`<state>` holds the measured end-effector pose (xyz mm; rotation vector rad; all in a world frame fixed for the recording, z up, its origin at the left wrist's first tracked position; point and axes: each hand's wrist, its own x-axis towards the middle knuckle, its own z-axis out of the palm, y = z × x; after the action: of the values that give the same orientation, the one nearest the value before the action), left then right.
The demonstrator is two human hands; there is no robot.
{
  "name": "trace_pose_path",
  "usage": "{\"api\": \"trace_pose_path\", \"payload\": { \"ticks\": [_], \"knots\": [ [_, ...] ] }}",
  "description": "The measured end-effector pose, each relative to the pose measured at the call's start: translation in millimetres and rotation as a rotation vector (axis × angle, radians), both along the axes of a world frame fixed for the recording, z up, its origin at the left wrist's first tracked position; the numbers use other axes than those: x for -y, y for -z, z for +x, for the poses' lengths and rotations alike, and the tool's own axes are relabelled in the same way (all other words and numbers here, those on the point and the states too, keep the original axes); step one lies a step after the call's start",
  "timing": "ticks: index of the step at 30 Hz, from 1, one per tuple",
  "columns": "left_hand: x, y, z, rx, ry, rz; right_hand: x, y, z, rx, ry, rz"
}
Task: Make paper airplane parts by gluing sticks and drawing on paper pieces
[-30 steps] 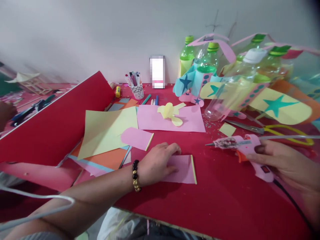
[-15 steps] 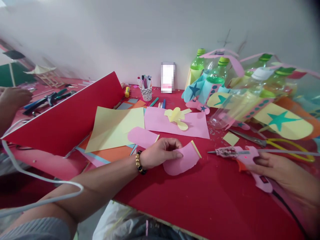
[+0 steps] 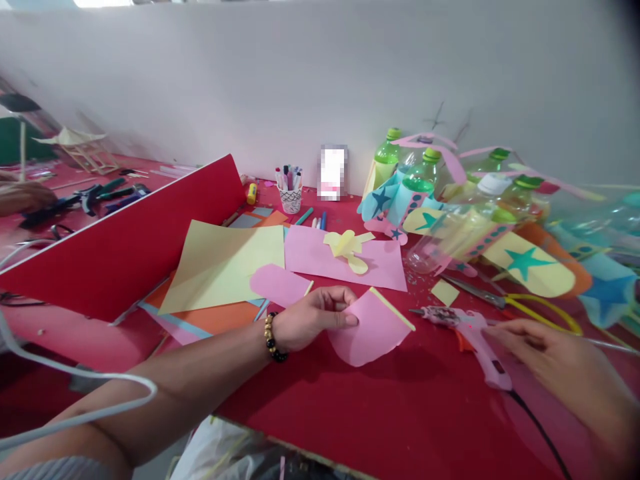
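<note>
My left hand (image 3: 320, 317) pinches a pink paper piece (image 3: 367, 337) with a curved lower edge between thumb and fingers. A thin yellow strip (image 3: 393, 309) runs along its straight edge. To the right, a pink glue gun (image 3: 480, 350) lies on the red table with its nozzle pointing left and its small red light on. My right hand (image 3: 555, 363) is behind the gun, thumb and finger closed around the glue stick (image 3: 597, 345) where it enters the rear. The fingers hide part of the stick. A similar pink piece (image 3: 280, 283) lies beyond my left wrist.
Yellow paper (image 3: 225, 267) and pink paper (image 3: 305, 250) lie behind. Yellow-handled scissors (image 3: 543, 313) and decorated plastic bottles (image 3: 450, 233) are at the right. A red board (image 3: 150, 247) leans at the left, a pen cup (image 3: 290, 199) behind. Another person's hand (image 3: 25, 197) is far left.
My right hand has shifted off the glue gun's handle to its rear end, and the gun now rests on the table. The paper in my left hand has turned slightly.
</note>
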<state>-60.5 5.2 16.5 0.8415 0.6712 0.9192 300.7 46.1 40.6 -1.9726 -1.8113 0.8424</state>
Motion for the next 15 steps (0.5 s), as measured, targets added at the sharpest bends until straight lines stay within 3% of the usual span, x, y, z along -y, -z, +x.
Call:
{"api": "trace_pose_path", "payload": {
  "ticks": [3,5,8,11,15],
  "knots": [
    [2.4,-1.5,0.9,0.041,0.014,-0.004,18.5,-18.7,-26.2,-0.038,-0.071,0.109],
    [3.7,-2.6,1.5,0.068,0.014,-0.002,29.4,-28.6,-49.5,-0.099,-0.19,0.101],
    [5.4,-3.3,2.3,0.096,-0.006,0.0,39.7,-38.4,-86.8,-0.181,-0.259,0.148],
    [7.0,-2.8,2.6,0.116,-0.027,0.005,43.7,-41.0,-117.7,-0.318,-0.272,0.094],
    [8.3,-4.6,1.5,0.127,0.008,0.038,46.5,-35.3,-137.8,-0.369,-0.215,0.207]
  ]
}}
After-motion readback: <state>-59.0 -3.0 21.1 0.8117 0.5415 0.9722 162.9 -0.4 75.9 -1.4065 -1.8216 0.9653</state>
